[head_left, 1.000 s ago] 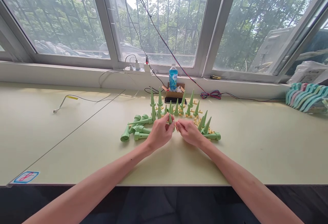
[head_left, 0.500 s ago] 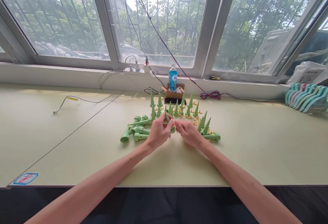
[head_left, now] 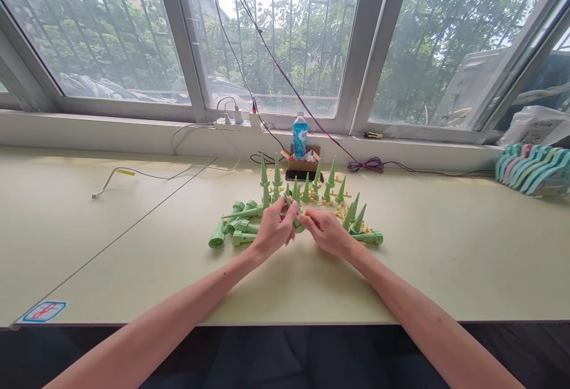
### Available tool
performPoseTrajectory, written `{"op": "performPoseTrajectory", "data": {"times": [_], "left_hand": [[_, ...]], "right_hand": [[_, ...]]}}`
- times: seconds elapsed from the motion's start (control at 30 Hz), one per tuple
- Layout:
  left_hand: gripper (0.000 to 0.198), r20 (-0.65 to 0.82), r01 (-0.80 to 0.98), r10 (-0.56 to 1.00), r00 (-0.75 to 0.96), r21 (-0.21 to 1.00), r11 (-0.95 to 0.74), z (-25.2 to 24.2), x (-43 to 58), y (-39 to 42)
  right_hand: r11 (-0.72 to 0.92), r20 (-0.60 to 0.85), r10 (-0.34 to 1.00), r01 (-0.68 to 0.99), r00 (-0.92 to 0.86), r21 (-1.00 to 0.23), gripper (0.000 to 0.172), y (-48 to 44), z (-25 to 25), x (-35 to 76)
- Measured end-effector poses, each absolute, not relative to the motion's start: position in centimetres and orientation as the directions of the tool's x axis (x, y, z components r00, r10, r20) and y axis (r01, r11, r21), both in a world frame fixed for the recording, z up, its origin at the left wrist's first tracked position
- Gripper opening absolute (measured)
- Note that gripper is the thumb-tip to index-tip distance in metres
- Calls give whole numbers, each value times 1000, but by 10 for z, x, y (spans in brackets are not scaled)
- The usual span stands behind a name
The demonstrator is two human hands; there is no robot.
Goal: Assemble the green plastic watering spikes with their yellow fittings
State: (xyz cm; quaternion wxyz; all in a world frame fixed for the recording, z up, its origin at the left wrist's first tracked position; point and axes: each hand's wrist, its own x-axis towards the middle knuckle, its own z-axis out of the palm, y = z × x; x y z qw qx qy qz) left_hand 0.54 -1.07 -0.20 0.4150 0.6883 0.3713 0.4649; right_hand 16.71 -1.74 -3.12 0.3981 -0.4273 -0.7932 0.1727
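My left hand [head_left: 276, 223] is wrapped round a green cone-shaped piece [head_left: 291, 205], its tip leaning up to the left. Close beside it, my right hand [head_left: 324, 228] pinches a small yellow part [head_left: 307, 216] against the green piece; most of that part is hidden by the fingers. Several green cones [head_left: 332, 172] stand upright behind the hands, some with yellow parts attached. Left of my left hand lies a pile of green cones [head_left: 244, 227]. Loose yellow parts [head_left: 342, 212] and a lying green cone [head_left: 370, 237] are to the right of my right hand.
A blue bottle [head_left: 300, 136] stands by a small cardboard box [head_left: 312, 163], with a black phone [head_left: 304, 176] in front. Bundled cable [head_left: 366, 165] lies near the sill. Teal hangers [head_left: 532, 169] sit at the far right, and a white cable [head_left: 142, 171] at the left.
The two hands have shifted slightly against each other, and the right fingertips have moved a little left, closer to the green piece. The things on the table have not moved.
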Motion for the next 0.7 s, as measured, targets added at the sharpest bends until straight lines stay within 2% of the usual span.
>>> {"op": "performPoseTrajectory", "data": {"times": [0.7], "left_hand": [[30, 349, 230, 862, 368, 864, -448, 0, 4, -16]], "right_hand": [[566, 476, 820, 579, -319, -587, 53, -17, -31, 168]]}}
